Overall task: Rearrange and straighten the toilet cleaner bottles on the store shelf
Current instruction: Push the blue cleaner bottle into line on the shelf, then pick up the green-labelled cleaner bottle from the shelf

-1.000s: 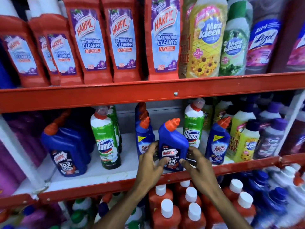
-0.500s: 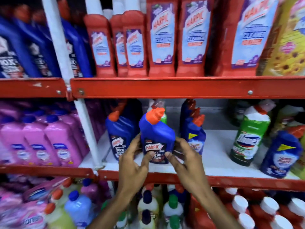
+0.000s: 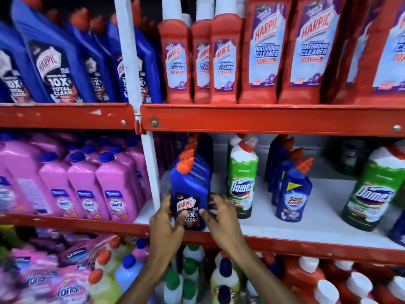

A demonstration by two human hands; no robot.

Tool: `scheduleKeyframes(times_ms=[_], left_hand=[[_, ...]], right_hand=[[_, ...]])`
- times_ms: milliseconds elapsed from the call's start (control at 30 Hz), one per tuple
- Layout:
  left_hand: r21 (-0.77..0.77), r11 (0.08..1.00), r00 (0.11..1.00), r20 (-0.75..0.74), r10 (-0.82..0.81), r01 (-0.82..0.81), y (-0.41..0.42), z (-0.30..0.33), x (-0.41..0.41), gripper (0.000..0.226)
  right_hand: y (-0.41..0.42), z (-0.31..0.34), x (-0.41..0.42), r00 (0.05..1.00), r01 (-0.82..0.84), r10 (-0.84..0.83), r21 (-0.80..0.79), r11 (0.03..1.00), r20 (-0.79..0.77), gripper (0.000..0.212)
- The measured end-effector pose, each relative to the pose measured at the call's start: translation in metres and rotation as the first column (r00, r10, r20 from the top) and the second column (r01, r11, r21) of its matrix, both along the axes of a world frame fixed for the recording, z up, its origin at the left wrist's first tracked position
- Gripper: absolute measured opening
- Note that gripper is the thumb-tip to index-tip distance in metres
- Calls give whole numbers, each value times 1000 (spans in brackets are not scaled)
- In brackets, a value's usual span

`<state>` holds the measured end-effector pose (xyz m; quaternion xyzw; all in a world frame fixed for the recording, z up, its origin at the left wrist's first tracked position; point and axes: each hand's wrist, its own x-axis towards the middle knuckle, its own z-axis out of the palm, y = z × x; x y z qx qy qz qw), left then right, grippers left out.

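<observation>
Carried leftward along the middle shelf [image 3: 285,229] since a second ago, the blue Harpic bottle [image 3: 189,194] is now sitting at the shelf's far left end, just beside the white upright post [image 3: 151,170] and directly in front of a file of matching blue bottles. Both hands are clamping its lower body: the left hand [image 3: 166,224] is wrapping the left side, the right hand [image 3: 221,218] is pressing the right. It is standing upright, label forward, near the front edge. Judging by this, the bottle is joining its own row, leaving only a final squaring-up. The green Domex bottle [image 3: 242,178] is standing just to its right.
</observation>
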<state>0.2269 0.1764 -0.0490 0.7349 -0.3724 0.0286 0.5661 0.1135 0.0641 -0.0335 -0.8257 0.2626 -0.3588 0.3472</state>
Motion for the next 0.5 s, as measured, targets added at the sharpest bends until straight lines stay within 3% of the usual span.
scheduleKeyframes(times_ms=[200, 300, 400, 500], left_hand=[[22, 999, 998, 54, 46, -47, -5, -5, -8, 67], [-76, 990, 975, 178, 130, -118, -4, 0, -31, 68], [-157, 981, 835, 520, 178, -111, -11, 5, -59, 64], [-78, 995, 645, 758, 101, -64, -35, 16, -91, 67]], right_hand=[[-2, -5, -12, 999, -16, 15, 19, 1000, 32, 44], [-3, -5, -40, 999, 21, -19, -66, 998, 36, 54], [-8, 0, -83, 990, 136, -138, -276, 951, 11, 60], [-24, 7, -125, 954, 243, -299, -504, 828, -31, 67]])
